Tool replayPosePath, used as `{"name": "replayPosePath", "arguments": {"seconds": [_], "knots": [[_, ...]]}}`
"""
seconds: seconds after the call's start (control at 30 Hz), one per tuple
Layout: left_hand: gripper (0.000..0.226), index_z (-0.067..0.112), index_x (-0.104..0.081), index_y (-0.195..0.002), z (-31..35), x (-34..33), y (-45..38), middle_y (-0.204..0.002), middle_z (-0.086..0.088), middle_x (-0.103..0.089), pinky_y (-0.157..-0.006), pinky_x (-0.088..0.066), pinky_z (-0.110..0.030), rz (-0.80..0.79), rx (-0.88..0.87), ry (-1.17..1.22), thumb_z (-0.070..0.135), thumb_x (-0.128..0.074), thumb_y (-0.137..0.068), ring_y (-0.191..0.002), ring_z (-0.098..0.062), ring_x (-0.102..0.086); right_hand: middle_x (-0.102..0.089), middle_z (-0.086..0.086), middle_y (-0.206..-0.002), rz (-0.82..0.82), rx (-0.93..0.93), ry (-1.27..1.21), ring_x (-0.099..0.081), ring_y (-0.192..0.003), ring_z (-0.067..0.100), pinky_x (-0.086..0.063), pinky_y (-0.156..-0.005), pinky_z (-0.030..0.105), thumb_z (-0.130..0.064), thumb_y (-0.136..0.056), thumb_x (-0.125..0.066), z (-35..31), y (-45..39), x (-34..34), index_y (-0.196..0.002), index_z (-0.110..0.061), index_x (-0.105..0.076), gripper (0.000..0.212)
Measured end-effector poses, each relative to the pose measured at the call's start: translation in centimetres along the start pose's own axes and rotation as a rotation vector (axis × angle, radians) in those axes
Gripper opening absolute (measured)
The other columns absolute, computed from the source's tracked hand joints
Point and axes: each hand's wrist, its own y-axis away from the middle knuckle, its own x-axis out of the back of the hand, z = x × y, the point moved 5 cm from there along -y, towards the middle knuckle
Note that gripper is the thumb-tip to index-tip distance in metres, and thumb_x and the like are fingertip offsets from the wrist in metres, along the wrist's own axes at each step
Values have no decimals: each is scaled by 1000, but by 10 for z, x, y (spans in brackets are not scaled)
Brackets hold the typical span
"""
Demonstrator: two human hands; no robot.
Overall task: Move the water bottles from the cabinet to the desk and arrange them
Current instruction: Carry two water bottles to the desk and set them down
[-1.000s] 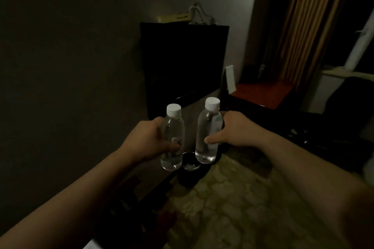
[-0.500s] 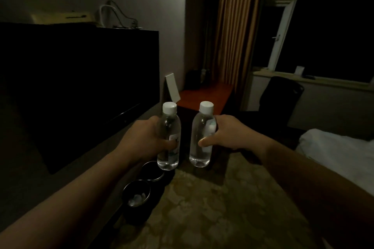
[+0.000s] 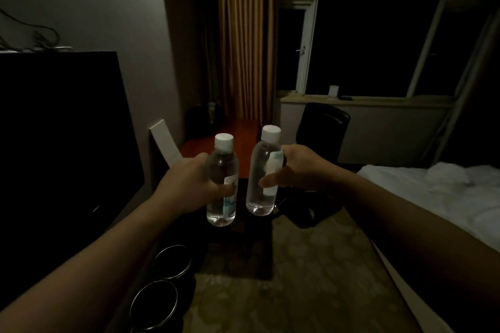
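Observation:
I hold two clear water bottles with white caps upright in front of me, side by side and a little apart. My left hand (image 3: 189, 186) grips the left bottle (image 3: 221, 167) around its middle. My right hand (image 3: 300, 167) grips the right bottle (image 3: 261, 167) around its labelled middle, thumb in front. Beyond them, by the curtain, stands the reddish-brown desk (image 3: 213, 143), its top partly hidden behind the bottles. The room is dim.
A dark TV screen (image 3: 59, 130) fills the left side. Two round dark bins (image 3: 162, 278) sit on the floor below my left arm. A black chair (image 3: 322, 127) stands by the window, a white bed (image 3: 438, 192) on the right. Patterned carpet (image 3: 311, 278) lies ahead.
The view has swung right and moved forward: the TV slid to the left edge, the desk, chair and bed came closer. Both hands still carry the bottles upright.

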Motion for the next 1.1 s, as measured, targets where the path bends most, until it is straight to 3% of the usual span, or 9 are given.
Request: {"name": "replayPosePath", "arguments": {"seconds": [0.17, 0.27, 0.37, 0.5, 0.6, 0.83, 1.1], "knots": [[42, 25, -57, -99, -23, -32, -89, -89, 9, -62, -69, -52, -28, -41, -35, 7, 49, -80, -73, -80, -5, -60, -65, -9, -101, 8, -23, -1, -63, -92, 9, -53, -74, 25, -26, -78, -82, 36, -77, 22, -106, -28, -62, 34], [44, 27, -56, -100, -37, -59, -144, -90, 9, -63, -73, -57, -35, -51, -24, 6, 51, -79, -72, -81, -7, -62, -62, -12, -98, 14, -17, -1, -61, -90, 6, -50, -73, 23, -25, -79, -81, 66, -125, 37, -98, -34, -59, 30], [41, 26, -55, -99, -46, -88, -203, -89, 8, -63, -73, -59, -36, -62, 8, 6, 45, -81, -73, -80, -8, -63, -64, -10, -100, 16, -10, -3, -62, -93, 7, -52, -77, 24, -25, -77, -82, 100, -179, 55, -105, -28, -61, 34], [41, 24, -54, -100, -49, -121, -286, -93, 7, -62, -69, -56, -27, -46, 64, 10, 36, -82, -73, -80, -6, -61, -66, -9, -105, -2, 49, 31, -63, -97, 6, -53, -82, 26, -28, -76, -83, 144, -258, 91, -110, -26, -63, 39], [41, 24, -54, -98, -53, -142, -349, -89, 10, -60, -59, -44, -17, 8, 135, 32, 40, -82, -74, -75, -3, -59, -63, -15, -101, -29, 95, 91, -60, -93, 2, -49, -80, 21, -31, -76, -82, 173, -323, 123, -108, -30, -59, 39], [37, 23, -54, -90, -81, -171, -469, -81, 9, -59, -55, -42, -23, 152, 245, -17, 50, -76, -76, -70, -6, -57, -67, -9, -109, -112, 165, 115, -63, -101, 8, -53, -89, 31, -34, -74, -83, 224, -465, 164, -114, -25, -61, 46], [41, 24, -52, -86, -178, -201, -585, -79, 5, -62, -63, -56, -36, 253, 395, -55, 54, -76, -70, -69, -10, -61, -68, -6, -103, -184, 250, 115, -66, -95, 8, -58, -87, 36, -35, -72, -82, 262, -640, 140, -108, -23, -64, 42]]}}
